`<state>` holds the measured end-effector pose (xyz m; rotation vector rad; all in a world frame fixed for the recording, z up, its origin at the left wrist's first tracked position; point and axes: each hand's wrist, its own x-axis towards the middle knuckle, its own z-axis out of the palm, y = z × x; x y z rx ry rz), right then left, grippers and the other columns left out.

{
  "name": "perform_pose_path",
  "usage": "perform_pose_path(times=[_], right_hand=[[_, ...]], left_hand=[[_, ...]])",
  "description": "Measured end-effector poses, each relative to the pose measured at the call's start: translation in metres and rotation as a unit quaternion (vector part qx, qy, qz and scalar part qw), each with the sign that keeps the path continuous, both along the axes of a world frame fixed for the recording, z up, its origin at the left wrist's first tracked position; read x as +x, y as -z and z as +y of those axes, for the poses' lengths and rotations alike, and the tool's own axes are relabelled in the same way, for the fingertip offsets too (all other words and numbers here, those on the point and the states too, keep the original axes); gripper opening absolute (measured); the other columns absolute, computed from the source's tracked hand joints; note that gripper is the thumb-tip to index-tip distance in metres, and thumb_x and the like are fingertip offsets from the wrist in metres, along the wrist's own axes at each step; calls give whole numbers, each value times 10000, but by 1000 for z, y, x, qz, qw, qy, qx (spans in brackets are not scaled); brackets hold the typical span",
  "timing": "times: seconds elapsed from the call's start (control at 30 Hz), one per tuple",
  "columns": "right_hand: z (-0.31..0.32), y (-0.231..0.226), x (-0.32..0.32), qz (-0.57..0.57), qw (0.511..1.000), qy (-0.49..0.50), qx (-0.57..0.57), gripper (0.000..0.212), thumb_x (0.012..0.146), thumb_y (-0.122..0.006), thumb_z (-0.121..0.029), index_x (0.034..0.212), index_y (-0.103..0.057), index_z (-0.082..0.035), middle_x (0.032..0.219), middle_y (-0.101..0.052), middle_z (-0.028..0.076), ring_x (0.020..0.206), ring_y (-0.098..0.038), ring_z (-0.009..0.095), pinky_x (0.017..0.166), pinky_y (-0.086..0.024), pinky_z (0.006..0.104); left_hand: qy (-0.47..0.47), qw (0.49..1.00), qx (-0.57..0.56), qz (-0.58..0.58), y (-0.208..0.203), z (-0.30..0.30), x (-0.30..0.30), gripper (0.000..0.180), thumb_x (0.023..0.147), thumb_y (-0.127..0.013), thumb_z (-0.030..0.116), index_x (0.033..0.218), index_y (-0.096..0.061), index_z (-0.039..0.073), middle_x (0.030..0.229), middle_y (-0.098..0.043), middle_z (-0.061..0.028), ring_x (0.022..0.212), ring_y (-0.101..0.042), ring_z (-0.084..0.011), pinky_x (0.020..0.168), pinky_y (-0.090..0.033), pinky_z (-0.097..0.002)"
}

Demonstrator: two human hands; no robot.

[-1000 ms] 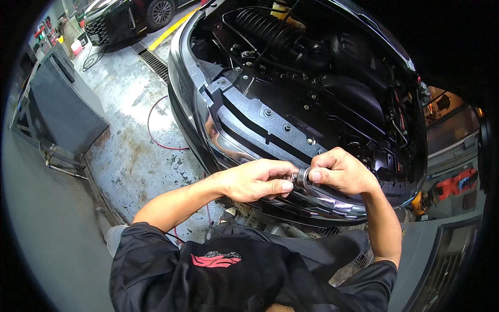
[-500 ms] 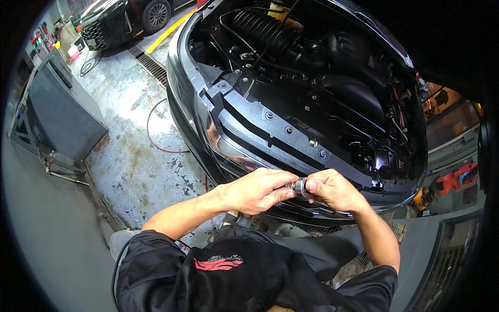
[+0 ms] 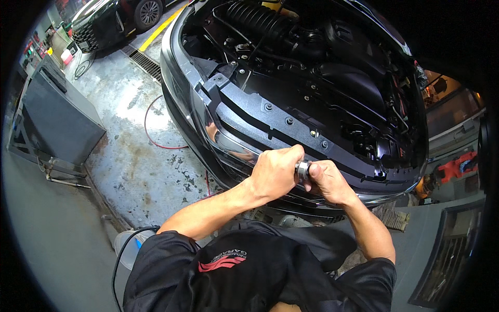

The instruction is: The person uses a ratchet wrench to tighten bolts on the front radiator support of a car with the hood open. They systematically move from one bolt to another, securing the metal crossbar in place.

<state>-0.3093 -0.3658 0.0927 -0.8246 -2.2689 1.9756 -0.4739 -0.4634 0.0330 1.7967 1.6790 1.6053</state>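
Both of my hands meet in front of a car with its engine bay uncovered. Between them is a short, round silver metal piece (image 3: 303,170); its exact kind is hard to make out. My left hand (image 3: 276,174) is closed around one end of it, hiding that part under the fingers. The thumb and fingers of my right hand (image 3: 331,182) pinch the other end. Just beyond lies the car's dark front panel (image 3: 249,112), with several bolts along it.
The engine bay (image 3: 291,78) spreads out past the panel, with a ribbed black hose (image 3: 260,21). A grey cabinet (image 3: 60,112) stands at left, and a red hose (image 3: 147,127) crosses the floor. Behind my left arm is a pale bucket (image 3: 127,244). Another dark car (image 3: 104,26) is parked farther back.
My left hand has turned and risen, its fingers now wrapped more fully around the metal piece. Both hands have shifted slightly up toward the car's front panel, and the view has moved a little.
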Motion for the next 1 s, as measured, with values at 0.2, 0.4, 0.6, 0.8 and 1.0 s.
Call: perform_pose_path(times=[0.2,0.4,0.6,0.8,1.0], right_hand=[[30,-1,1,-46,992,-43,111,755,921,-545,-739,724,-640,-17,650,-578,4,640,-520,84,607,-432,277],[32,-6,-21,-62,990,-3,129,785,990,-403,-723,761,-647,-12,641,-564,23,639,-516,103,617,-444,304],[97,-30,-76,38,944,-30,328,429,952,-690,-435,990,-724,-10,700,-619,20,696,-562,98,628,-464,299],[128,-23,-103,-9,929,-16,368,455,927,-715,-462,1024,-755,-20,786,-704,86,751,-641,154,715,-522,332],[134,-4,-111,-72,941,-9,330,456,914,-726,-475,993,-769,-28,840,-733,98,809,-677,167,762,-540,337]], left_hand=[[-3,1000,-25,-2,6,9,10,171,793,-709,75,858,-554,43,742,-664,-189,696,-674,-424,610,-542,-498],[-33,993,-109,-27,-8,31,-14,142,813,-714,122,879,-611,49,738,-673,-221,759,-668,-469,681,-540,-538],[126,957,-198,-170,-23,62,-101,463,822,-758,105,1214,-526,20,1092,-635,-58,967,-592,-125,823,-505,-292],[-27,988,-98,-115,-16,36,-184,482,879,-650,11,1356,-576,17,1229,-670,-134,1160,-626,-202,1016,-488,-345],[-156,977,-116,-86,14,9,-179,274,918,-671,124,1163,-712,8,1047,-744,-122,964,-704,-193,904,-536,-326]])
